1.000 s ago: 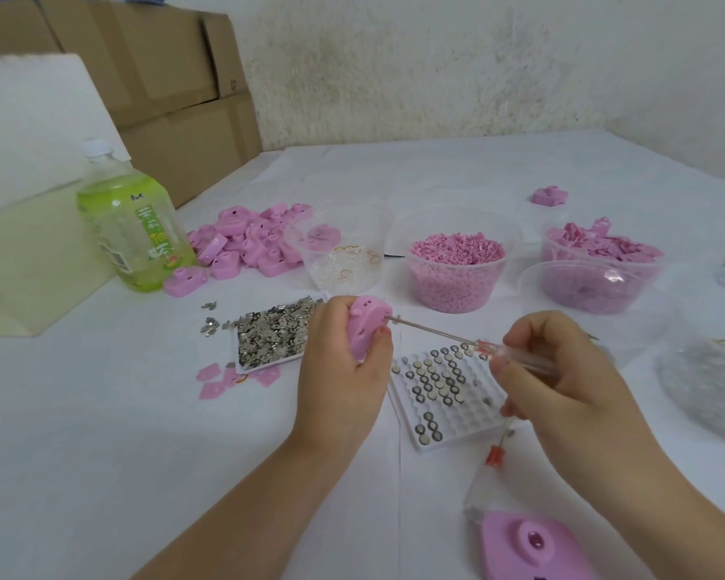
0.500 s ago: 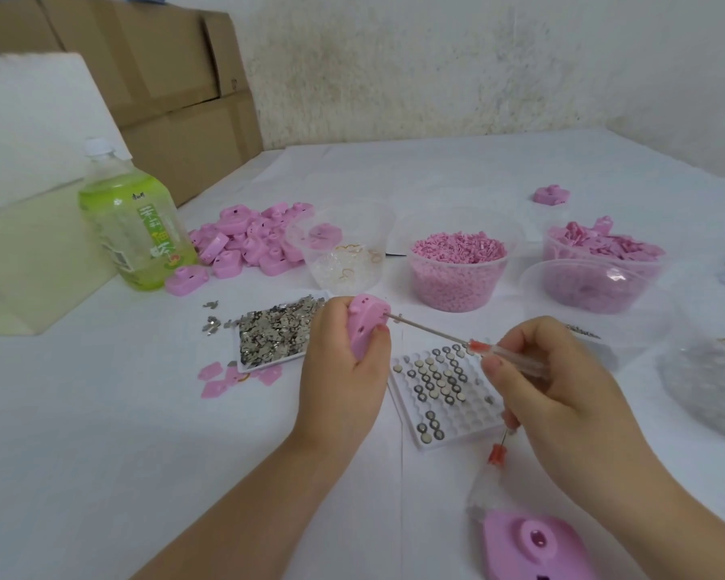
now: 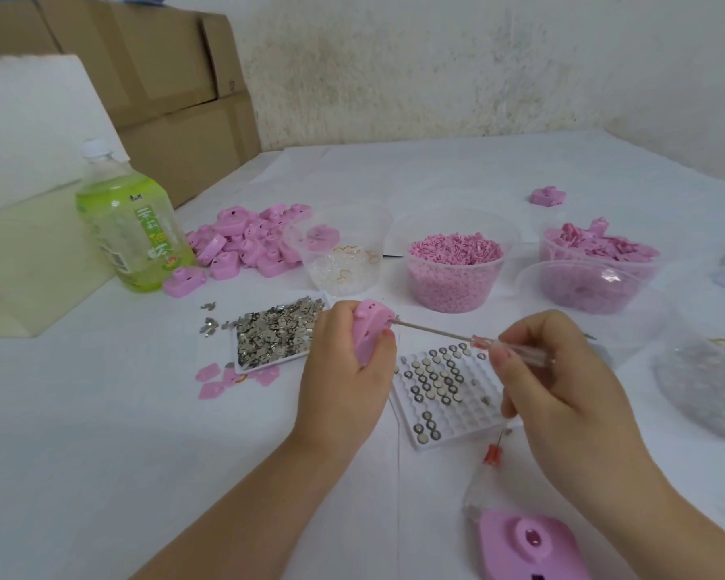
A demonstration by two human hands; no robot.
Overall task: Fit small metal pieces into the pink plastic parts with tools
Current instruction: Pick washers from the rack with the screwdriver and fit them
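Note:
My left hand (image 3: 344, 383) grips a pink plastic part (image 3: 369, 330) upright above the table. My right hand (image 3: 561, 387) pinches a thin screwdriver (image 3: 507, 347) with a clear handle; its metal shaft runs left and its tip touches the right side of the pink part. Below the tool lies a white cell tray (image 3: 448, 395) holding several small round metal pieces. A flat white tray of loose silver metal pieces (image 3: 277, 332) sits just left of my left hand.
A heap of pink parts (image 3: 248, 240) lies behind, beside a green drink bottle (image 3: 130, 228). Clear tubs hold pink bits (image 3: 455, 265), pink parts (image 3: 599, 244) and clear rings (image 3: 346, 261). A pink base (image 3: 528, 542) and a red-tipped needle tool (image 3: 492, 454) lie near the front edge. Cardboard boxes (image 3: 164, 77) stand at the left.
Both hands have stayed almost in place. My right hand and the screwdriver handle have shifted slightly left, towards the pink part.

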